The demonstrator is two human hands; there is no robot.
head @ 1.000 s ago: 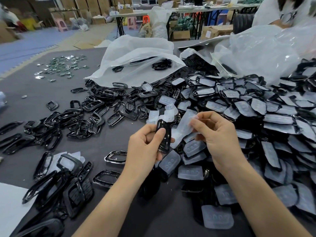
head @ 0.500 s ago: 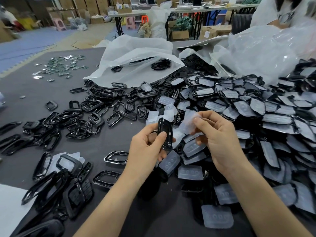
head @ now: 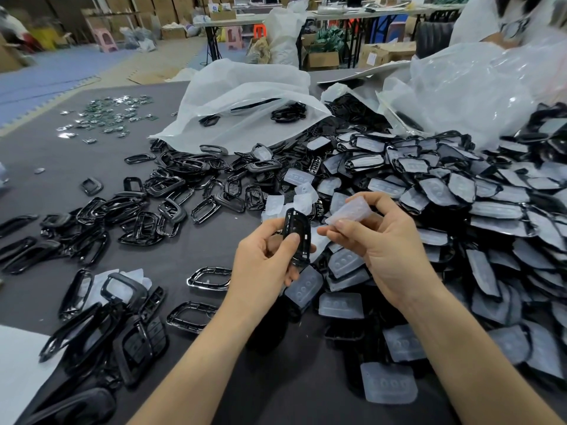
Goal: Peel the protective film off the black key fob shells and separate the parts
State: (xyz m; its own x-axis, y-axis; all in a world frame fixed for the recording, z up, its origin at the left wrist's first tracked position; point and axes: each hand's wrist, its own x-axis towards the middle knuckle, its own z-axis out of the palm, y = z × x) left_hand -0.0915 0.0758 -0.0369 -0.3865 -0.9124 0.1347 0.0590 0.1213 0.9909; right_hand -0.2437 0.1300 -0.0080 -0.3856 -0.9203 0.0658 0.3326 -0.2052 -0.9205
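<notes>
- Head view: the left hand (head: 264,259) grips a black key fob shell (head: 297,237), thumb across its face and fingers curled behind, holding it upright above the grey table (head: 190,253).
- The right hand (head: 383,250) pinches a cloudy piece of protective film (head: 349,211) between thumb and fingertips. The film sits just beside the shell and is not touching it.
- To the right, a big heap of film-covered shells (head: 460,194) spreads from under the hands to the frame edge.
- To the left, bare black frames (head: 153,210) lie scattered, and one silver-edged frame (head: 210,277) lies near the left wrist.
- Farther back, a white plastic bag (head: 245,96) lies open with a few black parts inside.
- Small shiny metal pieces (head: 107,115) are strewn at the far left of the table.
</notes>
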